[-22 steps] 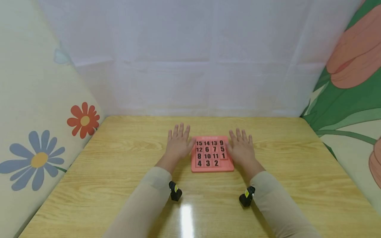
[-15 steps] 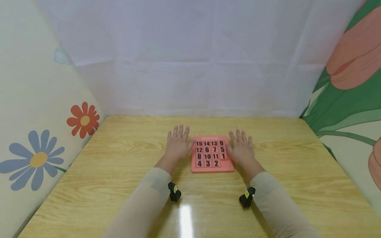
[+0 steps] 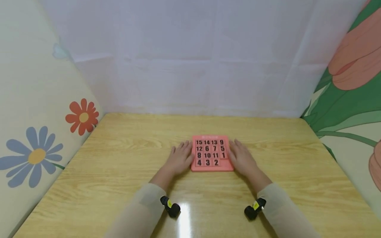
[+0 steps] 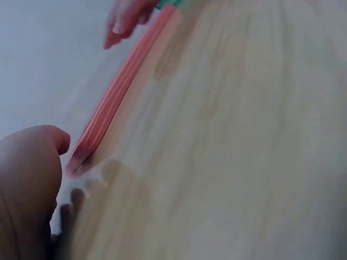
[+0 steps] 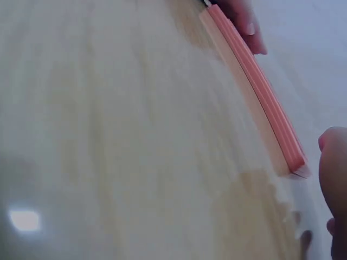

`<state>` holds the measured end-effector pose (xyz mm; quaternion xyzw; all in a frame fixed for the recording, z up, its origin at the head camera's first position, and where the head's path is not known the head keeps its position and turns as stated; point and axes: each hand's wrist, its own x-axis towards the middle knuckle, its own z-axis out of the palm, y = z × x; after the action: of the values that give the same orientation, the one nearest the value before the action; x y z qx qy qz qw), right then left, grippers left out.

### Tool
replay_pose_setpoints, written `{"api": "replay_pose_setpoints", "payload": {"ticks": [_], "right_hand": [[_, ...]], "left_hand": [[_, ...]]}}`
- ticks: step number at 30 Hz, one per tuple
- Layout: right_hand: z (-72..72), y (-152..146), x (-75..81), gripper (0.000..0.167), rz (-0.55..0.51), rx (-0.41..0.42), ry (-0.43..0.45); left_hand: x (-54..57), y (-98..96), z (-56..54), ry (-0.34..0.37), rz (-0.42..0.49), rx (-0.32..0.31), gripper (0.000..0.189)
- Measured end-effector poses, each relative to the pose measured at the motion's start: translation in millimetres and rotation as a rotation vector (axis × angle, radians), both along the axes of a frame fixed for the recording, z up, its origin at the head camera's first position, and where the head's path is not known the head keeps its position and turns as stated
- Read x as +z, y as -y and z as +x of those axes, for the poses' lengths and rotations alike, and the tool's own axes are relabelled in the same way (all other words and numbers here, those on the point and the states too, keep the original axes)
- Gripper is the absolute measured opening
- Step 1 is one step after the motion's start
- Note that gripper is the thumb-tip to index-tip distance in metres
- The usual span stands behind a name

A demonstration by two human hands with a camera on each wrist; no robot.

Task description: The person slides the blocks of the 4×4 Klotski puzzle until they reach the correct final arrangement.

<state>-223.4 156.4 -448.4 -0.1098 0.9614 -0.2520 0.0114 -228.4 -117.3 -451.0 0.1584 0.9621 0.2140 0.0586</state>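
A pink sliding number puzzle (image 3: 212, 168) lies flat on the table, its black-numbered tiles face up and a gap at its lower right corner. Close along its left side is my left hand (image 3: 178, 159), fingers relaxed and pointing forward. My right hand (image 3: 242, 158) mirrors it on the other side. In the left wrist view the puzzle (image 4: 116, 103) appears edge-on, with the left thumb a little apart from its near corner. The right wrist view likewise shows the puzzle's edge (image 5: 265, 103) with a small gap to the right thumb (image 5: 332, 157). Neither hand holds anything.
The wooden table (image 3: 119, 185) carries a bright light reflection in front of the puzzle. A white cloth (image 3: 190, 66) hangs behind the table's back edge. Flower-patterned panels stand at the left (image 3: 29, 99) and right (image 3: 354, 109). Small black cameras are strapped at both wrists.
Both hands have drawn back toward the body and lowered beside the puzzle. Their spread fingers have come closer together and relaxed. The puzzle stays in place, its tiles in the same order.
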Motion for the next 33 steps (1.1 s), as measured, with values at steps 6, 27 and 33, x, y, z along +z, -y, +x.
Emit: {"api": "replay_pose_setpoints", "payload": {"ticks": [6,27,33], "right_hand": [[10.5,-4.4,-11.1,0.055,-0.025,0.049,0.01],[23.3,-5.0,-11.9,0.047,-0.025,0.152,-0.1],[23.0,-7.6,-10.0,0.047,-0.033,0.156,-0.084]], "left_hand": [[-6.8,2.1,8.6,-0.033,-0.012,-0.044,0.058],[-4.1,1.9,7.8,-0.003,-0.043,-0.047,0.059],[-4.1,-1.0,6.4,-0.001,-0.042,-0.037,0.058]]}}
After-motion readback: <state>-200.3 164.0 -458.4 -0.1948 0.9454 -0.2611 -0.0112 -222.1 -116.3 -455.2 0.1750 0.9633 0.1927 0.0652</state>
